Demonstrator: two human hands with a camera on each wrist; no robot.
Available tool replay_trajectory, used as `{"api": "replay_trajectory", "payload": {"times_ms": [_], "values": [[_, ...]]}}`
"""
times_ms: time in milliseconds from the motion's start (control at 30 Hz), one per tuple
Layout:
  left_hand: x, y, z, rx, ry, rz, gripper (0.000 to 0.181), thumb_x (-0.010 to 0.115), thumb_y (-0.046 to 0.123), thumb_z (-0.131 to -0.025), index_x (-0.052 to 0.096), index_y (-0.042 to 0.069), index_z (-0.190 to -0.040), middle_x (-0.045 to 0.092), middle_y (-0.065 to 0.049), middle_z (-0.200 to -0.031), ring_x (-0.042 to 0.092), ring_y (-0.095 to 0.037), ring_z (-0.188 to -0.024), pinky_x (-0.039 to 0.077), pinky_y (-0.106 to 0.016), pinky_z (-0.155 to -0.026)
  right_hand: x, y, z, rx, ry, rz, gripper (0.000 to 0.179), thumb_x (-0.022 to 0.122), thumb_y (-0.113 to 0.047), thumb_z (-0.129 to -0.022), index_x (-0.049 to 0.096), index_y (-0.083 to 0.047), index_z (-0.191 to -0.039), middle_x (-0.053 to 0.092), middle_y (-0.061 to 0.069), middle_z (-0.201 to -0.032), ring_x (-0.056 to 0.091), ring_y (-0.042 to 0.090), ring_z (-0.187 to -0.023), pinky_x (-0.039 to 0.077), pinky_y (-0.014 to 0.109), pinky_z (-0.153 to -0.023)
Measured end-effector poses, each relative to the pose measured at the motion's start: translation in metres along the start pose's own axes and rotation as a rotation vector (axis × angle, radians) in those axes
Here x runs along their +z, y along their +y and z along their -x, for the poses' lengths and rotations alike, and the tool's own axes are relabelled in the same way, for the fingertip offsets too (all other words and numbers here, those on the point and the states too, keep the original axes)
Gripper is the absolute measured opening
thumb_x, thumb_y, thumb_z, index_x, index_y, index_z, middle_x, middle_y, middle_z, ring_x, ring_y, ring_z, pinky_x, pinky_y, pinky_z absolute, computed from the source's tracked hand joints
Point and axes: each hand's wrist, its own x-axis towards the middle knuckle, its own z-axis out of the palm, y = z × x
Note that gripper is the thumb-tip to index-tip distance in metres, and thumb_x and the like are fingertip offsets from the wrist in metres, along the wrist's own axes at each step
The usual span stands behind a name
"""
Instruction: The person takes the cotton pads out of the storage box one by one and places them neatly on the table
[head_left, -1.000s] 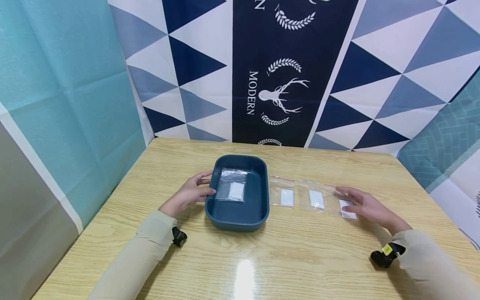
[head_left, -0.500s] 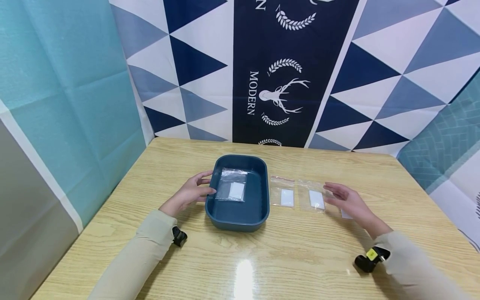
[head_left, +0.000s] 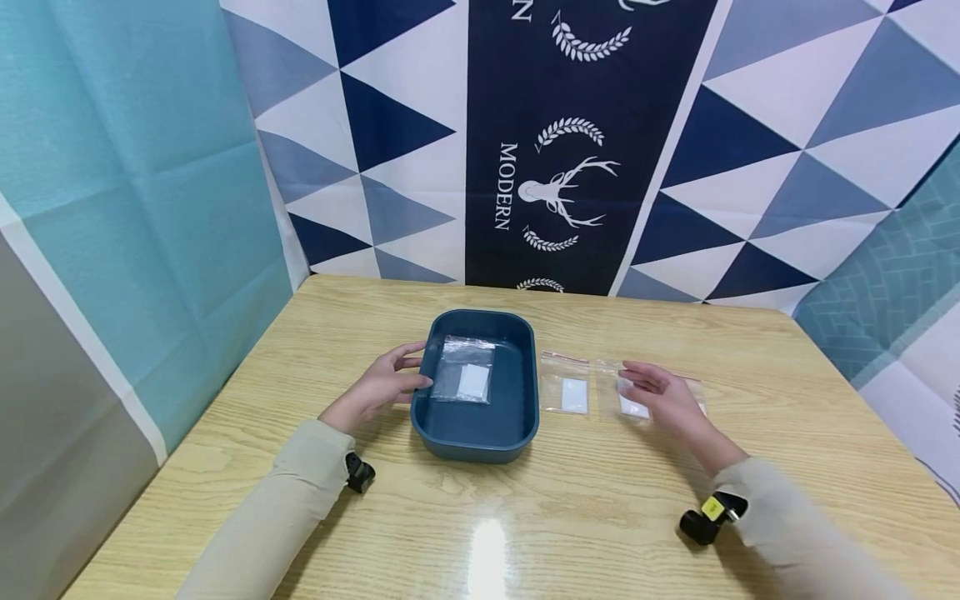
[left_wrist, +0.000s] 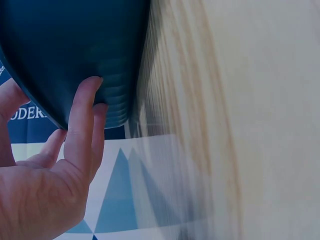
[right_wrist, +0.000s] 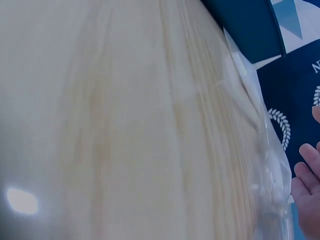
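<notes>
Left hand: at 9 o'clock of the blue box, fingers apart and fairly straight, touching the outer wall, thumb at the rim.
Right hand: over the middle zip bag, thumb and fingers apart, nothing gripped; I cannot tell whether they touch the plastic.
Boxed bag: flat inside the box toward 9 o'clock, with a white slip; whether it is a single bag is unclear.
Outside bags: 3 on the table, in a row toward 3 o'clock of the box: the near bag just beside it, then the middle, then the far bag, partly hidden behind the right hand.
Pinch: probably best at a loose edge, clear of the slip, since thin film can slide.
Steadying: light pressure should do; pushing hard could shift the box toward 3 o'clock onto the near bag.
</notes>
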Motion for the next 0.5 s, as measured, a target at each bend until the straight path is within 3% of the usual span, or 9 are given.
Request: {"api": "replay_trajectory", "payload": {"times_ms": [167,500], "values": [[0.0,0.0,0.0,-0.005,0.002,0.003,0.068,0.06,-0.001,-0.088,0.028,0.011,-0.146,0.032,-0.022,-0.14,0.053,-0.037,-0.111,0.05,-0.045,-0.085,0.011,-0.005,-0.005,-0.018,0.021,-0.074,0.05,0.059,-0.007,-0.091,0.039,0.009,-0.135,0.048,0.028,-0.128,0.053,0.017,-0.111,0.042,0.01,-0.085],[0.0,0.001,0.0,-0.012,0.001,0.007,0.068,0.06,0.0,-0.088,0.028,0.012,-0.147,0.032,-0.022,-0.141,0.052,-0.038,-0.112,0.05,-0.046,-0.085,0.034,-0.021,-0.011,-0.033,0.02,-0.128,0.049,0.06,-0.004,-0.09,0.042,0.01,-0.133,0.05,0.029,-0.127,0.053,0.021,-0.112,0.042,0.011,-0.084]]}}
